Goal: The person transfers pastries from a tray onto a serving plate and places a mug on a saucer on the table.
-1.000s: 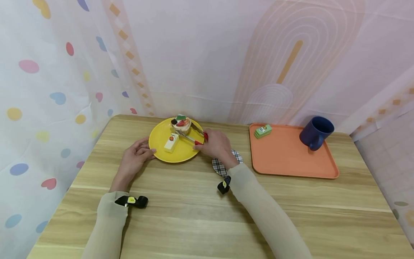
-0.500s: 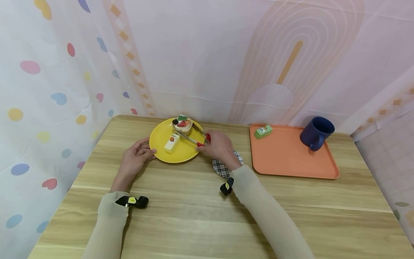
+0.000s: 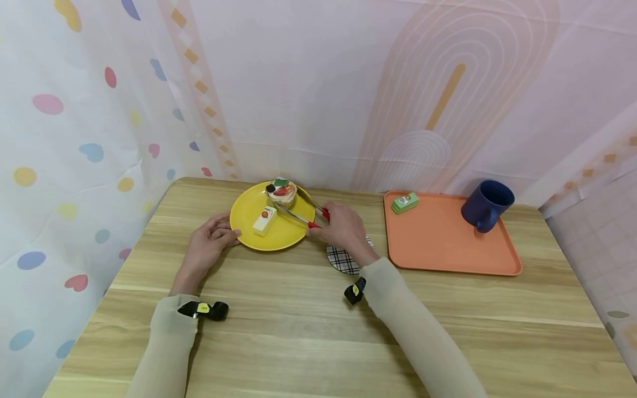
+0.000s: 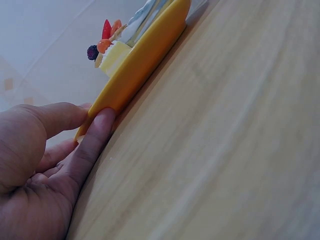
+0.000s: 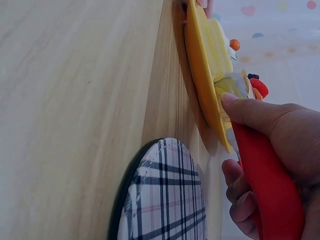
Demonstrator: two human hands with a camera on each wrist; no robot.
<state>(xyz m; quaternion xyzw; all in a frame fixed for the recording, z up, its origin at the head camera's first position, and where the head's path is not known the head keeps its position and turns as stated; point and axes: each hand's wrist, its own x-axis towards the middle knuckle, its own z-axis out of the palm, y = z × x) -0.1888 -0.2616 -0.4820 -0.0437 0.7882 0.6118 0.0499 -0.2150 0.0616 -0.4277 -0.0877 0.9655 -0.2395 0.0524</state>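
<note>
My left hand (image 3: 209,243) pinches the left rim of a yellow plate (image 3: 241,207), thumb above and fingers under the edge, as the left wrist view (image 4: 55,155) shows. My right hand (image 3: 343,225) grips metal tongs with red handles (image 5: 267,185). Their two arms spread on either side of a fruit tart (image 3: 281,193), which sits at the back of the plate with berries and a green piece on top. In front of the tart lies a pale yellow cake slice (image 3: 265,220) with an orange fruit on it.
A round plaid coaster (image 3: 343,261) lies under the right wrist in the head view. To the right stands an orange tray (image 3: 443,243) holding a green cake slice (image 3: 405,203) and a dark blue mug (image 3: 485,204). A printed curtain (image 3: 308,99) hangs behind the wooden table.
My right hand and the tongs have drawn back a little to the right, away from the plate's middle. The left hand keeps its hold on the rim.
</note>
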